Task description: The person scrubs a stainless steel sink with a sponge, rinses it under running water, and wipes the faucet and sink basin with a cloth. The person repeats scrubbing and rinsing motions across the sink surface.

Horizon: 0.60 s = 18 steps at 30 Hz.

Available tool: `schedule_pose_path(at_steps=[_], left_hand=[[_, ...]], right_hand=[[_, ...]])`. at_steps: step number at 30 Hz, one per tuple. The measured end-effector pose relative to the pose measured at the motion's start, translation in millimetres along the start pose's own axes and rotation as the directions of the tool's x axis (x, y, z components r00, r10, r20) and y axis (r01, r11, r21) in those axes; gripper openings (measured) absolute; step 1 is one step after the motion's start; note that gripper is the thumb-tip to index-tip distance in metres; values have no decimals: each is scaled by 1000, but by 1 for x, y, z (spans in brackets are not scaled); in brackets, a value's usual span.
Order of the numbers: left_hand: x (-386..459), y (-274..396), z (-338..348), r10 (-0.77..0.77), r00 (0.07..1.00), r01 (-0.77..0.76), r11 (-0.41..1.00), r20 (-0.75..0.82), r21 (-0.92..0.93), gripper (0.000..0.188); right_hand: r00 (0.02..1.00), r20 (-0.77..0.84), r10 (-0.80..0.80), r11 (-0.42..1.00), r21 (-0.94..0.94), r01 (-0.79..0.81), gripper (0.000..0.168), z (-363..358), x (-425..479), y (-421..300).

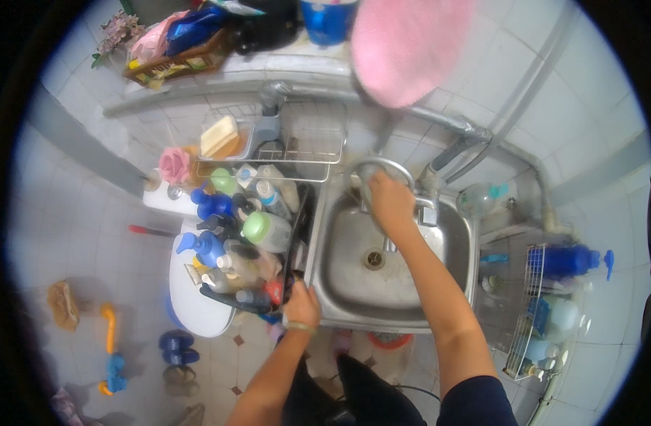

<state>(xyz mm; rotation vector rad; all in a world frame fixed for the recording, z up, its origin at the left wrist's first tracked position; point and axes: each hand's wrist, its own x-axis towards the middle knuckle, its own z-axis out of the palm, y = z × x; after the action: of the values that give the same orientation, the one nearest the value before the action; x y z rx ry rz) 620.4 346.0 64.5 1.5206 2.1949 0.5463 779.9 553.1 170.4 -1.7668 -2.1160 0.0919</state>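
My left hand (pixel 302 307) grips the near edge of a black tray (pixel 232 304) packed with pump bottles, tubes and jars, including a white jar with a green lid (pixel 275 233) and a blue pump bottle (pixel 209 249). The tray is left of a stainless steel sink (pixel 347 287), over a white toilet lid. My right hand (pixel 390 199) reaches over the back of the sink beside the faucet (pixel 425 213), close to a round metal ring (pixel 397 166). Blur hides whether its fingers hold anything.
A wire rack (pixel 309 160) hangs behind the tray. At right, another wire rack (pixel 522 330) holds bottles, near a clear bottle (pixel 472 199). A pink towel (pixel 410 53) hangs above. Blue slippers (pixel 177 347) lie on the floor at left, and an orange-red basin (pixel 392 341) stands below the sink.
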Motion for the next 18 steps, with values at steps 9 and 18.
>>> schedule_pose_path(at_steps=[9,18], left_hand=[[5,3,2,-18,999,20,999,30,-37,19],[5,0,6,55,996,-58,998,-68,-36,19]], right_hand=[[997,-33,-63,996,-66,61,12,15,28,-5],[980,-34,-195,955,-234,182,15,11,41,-19]])
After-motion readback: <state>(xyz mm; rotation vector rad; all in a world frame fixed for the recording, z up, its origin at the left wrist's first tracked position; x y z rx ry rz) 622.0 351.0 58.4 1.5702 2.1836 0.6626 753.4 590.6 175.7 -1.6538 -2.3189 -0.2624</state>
